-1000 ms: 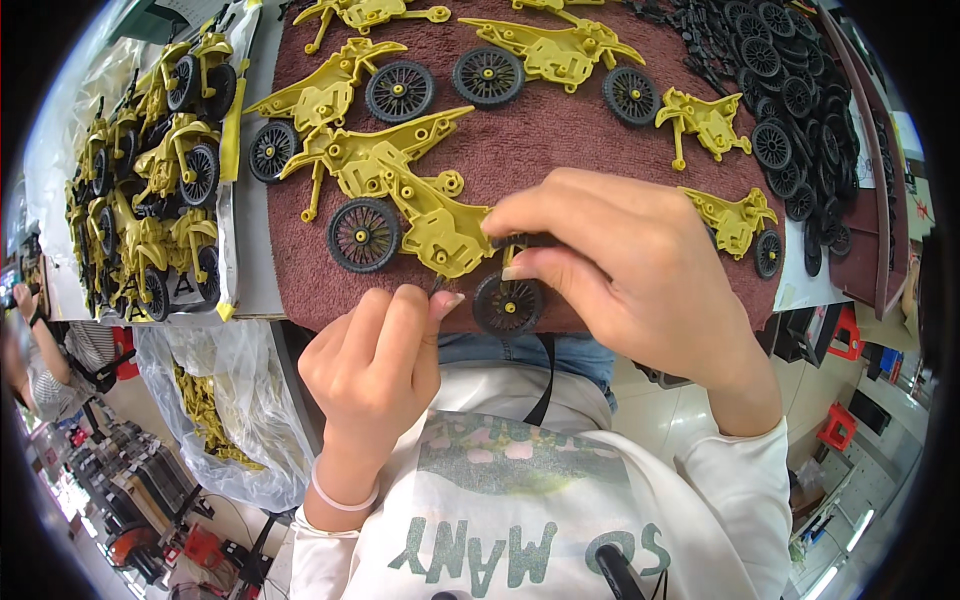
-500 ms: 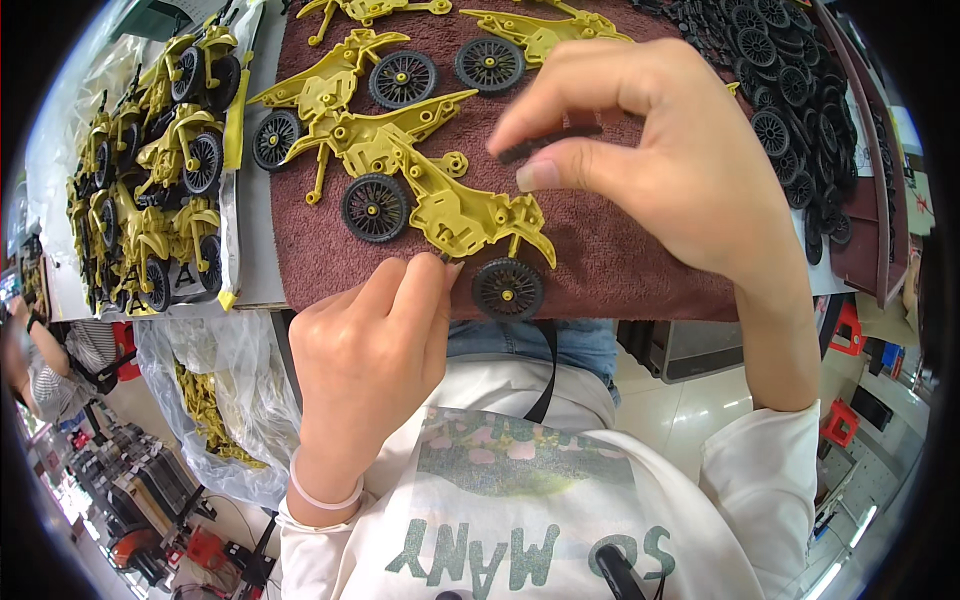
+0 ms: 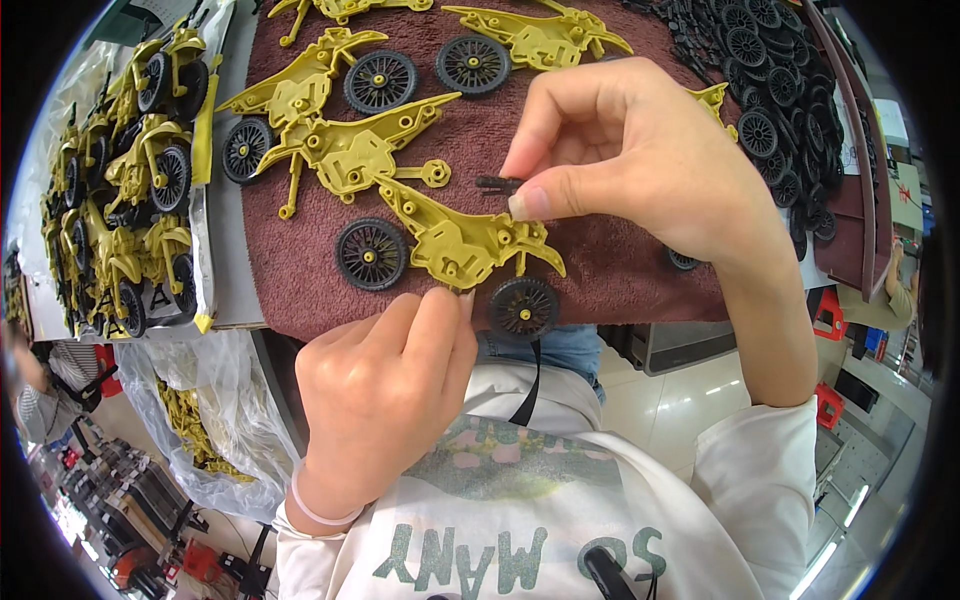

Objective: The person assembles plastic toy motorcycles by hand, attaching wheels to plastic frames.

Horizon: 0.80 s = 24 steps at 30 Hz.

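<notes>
A yellow toy motorcycle body half (image 3: 455,245) lies near the front of the brown towel, with a black spoked wheel (image 3: 371,254) at its left end and another wheel (image 3: 524,308) at its front fork. My left hand (image 3: 390,370) pinches the lower edge of this body with thumb and forefinger. Just above its right part, my right hand (image 3: 620,150) holds a small dark stick-like plastic part (image 3: 497,185) between thumb and forefinger, apart from the body. Another yellow body half (image 3: 350,155) lies directly behind, touching or overlapping it.
More yellow body halves (image 3: 545,42) with wheels lie across the brown towel (image 3: 640,290). Piled black wheels (image 3: 757,133) and thin black parts (image 3: 690,40) sit at the right. Assembled yellow motorcycles (image 3: 160,165) stand on the left; a plastic bag (image 3: 245,385) of yellow parts hangs below.
My right hand has turned, and the dark part now shows clearly at its fingertips. The near body has shifted slightly down in view with my left hand still on it.
</notes>
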Available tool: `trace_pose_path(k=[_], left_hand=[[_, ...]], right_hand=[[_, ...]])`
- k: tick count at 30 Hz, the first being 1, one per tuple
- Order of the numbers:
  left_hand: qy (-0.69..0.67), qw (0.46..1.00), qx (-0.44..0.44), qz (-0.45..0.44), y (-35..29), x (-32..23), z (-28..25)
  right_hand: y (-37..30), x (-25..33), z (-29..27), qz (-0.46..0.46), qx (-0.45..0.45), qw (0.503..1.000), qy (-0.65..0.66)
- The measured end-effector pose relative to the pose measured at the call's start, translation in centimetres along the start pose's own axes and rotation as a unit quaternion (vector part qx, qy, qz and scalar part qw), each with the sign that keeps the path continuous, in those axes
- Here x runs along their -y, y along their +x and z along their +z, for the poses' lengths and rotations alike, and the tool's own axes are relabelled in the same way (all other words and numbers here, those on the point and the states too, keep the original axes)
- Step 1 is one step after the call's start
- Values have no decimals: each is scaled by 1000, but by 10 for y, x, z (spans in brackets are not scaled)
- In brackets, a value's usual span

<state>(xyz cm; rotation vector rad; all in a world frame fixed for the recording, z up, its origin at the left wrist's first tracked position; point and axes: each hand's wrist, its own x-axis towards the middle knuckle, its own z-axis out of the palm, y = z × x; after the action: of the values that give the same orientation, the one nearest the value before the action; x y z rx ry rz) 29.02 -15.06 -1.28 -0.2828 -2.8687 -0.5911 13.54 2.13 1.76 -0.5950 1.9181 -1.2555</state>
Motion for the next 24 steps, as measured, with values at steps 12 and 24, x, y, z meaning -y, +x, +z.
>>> trace_pose_path(k=[12,24], left_hand=[[-25,999,36,-4,2,3,-1],[-10,999,22,-48,1,-10,1]], right_hand=[[-4,-8,13,57,-46,997,-13],[-8,-16,37,-48,-177,977,-110]])
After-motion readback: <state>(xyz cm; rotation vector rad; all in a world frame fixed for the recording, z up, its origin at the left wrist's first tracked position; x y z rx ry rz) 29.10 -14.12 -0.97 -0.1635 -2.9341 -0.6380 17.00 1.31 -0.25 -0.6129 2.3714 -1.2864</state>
